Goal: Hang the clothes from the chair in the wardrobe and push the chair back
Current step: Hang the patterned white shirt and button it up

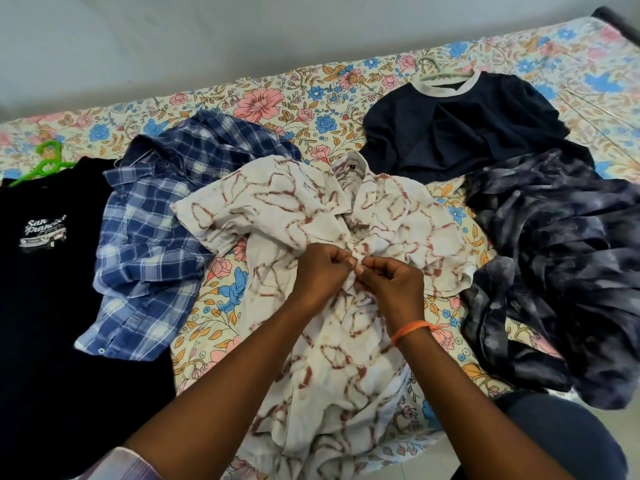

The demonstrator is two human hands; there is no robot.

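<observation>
The shirt (346, 216) placket is pinched by left hand (320, 271) and right hand (391, 289); edges are best aligned before buttoning.

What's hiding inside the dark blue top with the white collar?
A pale green plastic hanger is inside the dark navy top with the white collar. Only its hook and shoulders show above the neckline; the rest is covered by fabric, on the flowery bedsheet.

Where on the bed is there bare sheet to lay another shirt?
Widest bare stretch of floral sheet: along the wall, behind the plaid shirt and left of the navy tee. A smaller patch lies between plaid shirt and cream shirt. The right side is crowded: the tie-dye garment abuts the tee and cream shirt.
</observation>
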